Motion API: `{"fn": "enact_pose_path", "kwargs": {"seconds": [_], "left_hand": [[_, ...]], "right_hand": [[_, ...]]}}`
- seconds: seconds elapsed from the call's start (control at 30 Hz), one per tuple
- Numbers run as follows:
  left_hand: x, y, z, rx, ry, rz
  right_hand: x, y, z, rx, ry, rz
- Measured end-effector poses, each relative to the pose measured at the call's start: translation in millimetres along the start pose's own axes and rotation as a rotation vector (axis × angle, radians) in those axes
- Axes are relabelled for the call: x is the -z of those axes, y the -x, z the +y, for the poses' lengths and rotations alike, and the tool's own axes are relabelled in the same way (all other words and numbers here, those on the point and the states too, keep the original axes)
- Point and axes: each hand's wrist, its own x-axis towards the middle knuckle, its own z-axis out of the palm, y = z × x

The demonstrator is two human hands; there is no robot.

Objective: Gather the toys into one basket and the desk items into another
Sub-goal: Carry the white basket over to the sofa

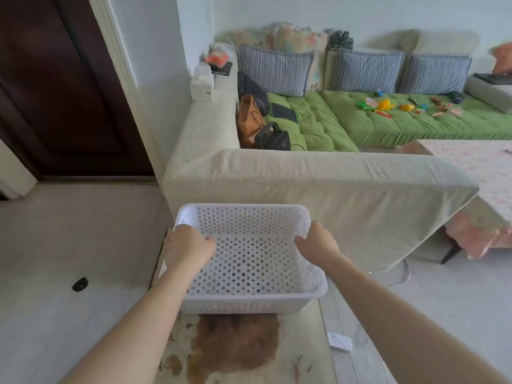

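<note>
A white perforated plastic basket [250, 293] is held above the floor in front of me, with nothing inside it. My left hand [187, 246] grips its left rim, thumb curled inside. My right hand [315, 243] grips its right rim the same way. Far off on the green sofa cushion lie several small colourful toys [383, 105] and several small reddish and dark items [446, 108] scattered to their right.
A cream-covered sofa arm [318, 178] stands just beyond the basket. Bags [250, 120] lie in the sofa's left corner. A floral-clothed table [482, 173] is at right. A white power strip [340, 340] and a black round object [79, 284] lie on the floor. A dark door [55, 87] is at left.
</note>
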Motion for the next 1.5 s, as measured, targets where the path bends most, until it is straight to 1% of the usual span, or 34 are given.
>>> {"fn": "enact_pose_path", "kwargs": {"seconds": [0.1,0.2,0.37,0.47,0.63,0.77,0.9,1.1,1.3,1.4,1.5], "left_hand": [[-26.9,-19.8,-21.0,0.108,-0.118,0.040],[-44.1,-28.4,-36.2,0.190,-0.157,0.059],[-55.1,-46.0,-57.4,0.190,-0.095,0.016],[-54.4,-50.3,-61.1,0.173,-0.108,0.049],[-56.2,-47.1,-64.5,0.253,-0.154,0.079],[-50.4,-38.8,-64.4,0.263,-0.138,0.085],[-15.6,-28.8,-39.5,0.197,-0.119,0.045],[67.9,0.6,32.1,0.079,-0.109,0.086],[162.5,48.2,112.7,-0.111,-0.109,0.150],[209.4,77.4,152.9,-0.231,-0.106,0.109],[243.8,100.6,185.0,-0.343,-0.041,0.061]], "right_hand": [[-24.3,-22.7,19.1,-0.081,0.025,0.006],[-43.0,-35.9,37.1,-0.127,0.052,0.006],[-55.3,-47.0,51.8,-0.098,0.007,0.067],[-59.6,-48.6,55.7,-0.076,0.005,0.118],[-59.9,-45.1,59.0,-0.030,-0.010,0.174],[-45.1,-31.5,58.4,-0.018,0.000,0.212],[-1.7,-7.6,42.4,-0.023,0.034,0.250],[96.5,46.0,5.8,-0.042,0.028,0.341],[202.8,115.1,-22.2,-0.060,-0.046,0.434],[260.1,158.0,-30.5,-0.079,-0.123,0.493],[306.6,194.5,-27.4,-0.067,-0.208,0.557]]}}
